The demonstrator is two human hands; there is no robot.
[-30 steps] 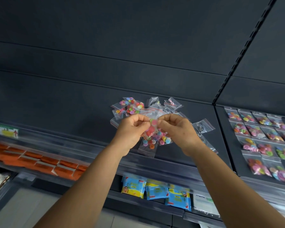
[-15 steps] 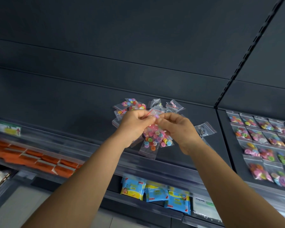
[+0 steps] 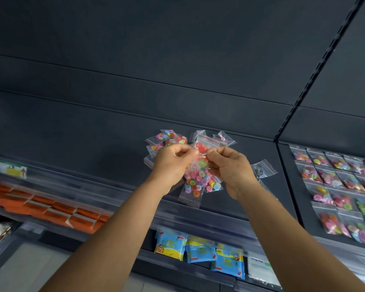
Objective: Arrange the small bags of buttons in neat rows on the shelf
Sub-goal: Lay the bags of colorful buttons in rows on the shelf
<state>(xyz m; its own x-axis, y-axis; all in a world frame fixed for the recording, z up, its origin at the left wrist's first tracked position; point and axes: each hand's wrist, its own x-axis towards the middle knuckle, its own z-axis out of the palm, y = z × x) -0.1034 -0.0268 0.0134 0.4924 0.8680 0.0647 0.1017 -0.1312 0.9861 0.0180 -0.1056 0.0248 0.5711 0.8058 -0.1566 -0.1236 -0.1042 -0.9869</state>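
Head view: left hand (image 3: 173, 165) and right hand (image 3: 230, 167) both pinch one clear bag of buttons (image 3: 196, 180) above the dark shelf (image 3: 93, 144).

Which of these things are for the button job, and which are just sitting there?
For the job:
- bags of buttons pinched by the left hand and right hand
- loose pile of bags on the dark shelf
- neat rows of bags already laid out

Just sitting there:
- orange packets
- blue packets
- price label
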